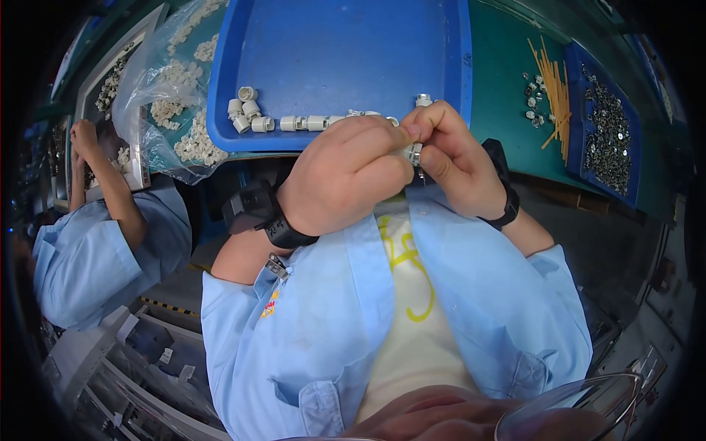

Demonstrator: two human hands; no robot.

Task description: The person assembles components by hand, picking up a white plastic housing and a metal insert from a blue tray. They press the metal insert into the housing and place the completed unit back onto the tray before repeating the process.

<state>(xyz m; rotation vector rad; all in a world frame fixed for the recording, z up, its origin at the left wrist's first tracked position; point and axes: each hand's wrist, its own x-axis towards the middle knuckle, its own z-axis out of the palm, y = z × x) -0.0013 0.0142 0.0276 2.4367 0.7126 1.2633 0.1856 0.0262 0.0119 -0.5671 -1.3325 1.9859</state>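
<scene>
My left hand (351, 173) and my right hand (465, 163) meet at the near edge of a blue tray (353, 55). Between their fingertips is a small white cylindrical fitting (414, 153) with a shiny metal end, mostly covered by the fingers. My left fingers are curled closed around it, and the right thumb and forefinger pinch close against it. Along the tray's near side lies a row of similar white fittings (293, 123), partly hidden behind my left hand. Another fitting (423, 100) stands just beyond my right fingers.
A clear plastic bag (136, 84) with many small white parts (198, 140) lies left of the tray. Farther left is a co-worker's arm (110, 176). To the right are wooden sticks (553, 92), loose metal pieces (535, 101) and a blue bin (576, 147) of small metal parts.
</scene>
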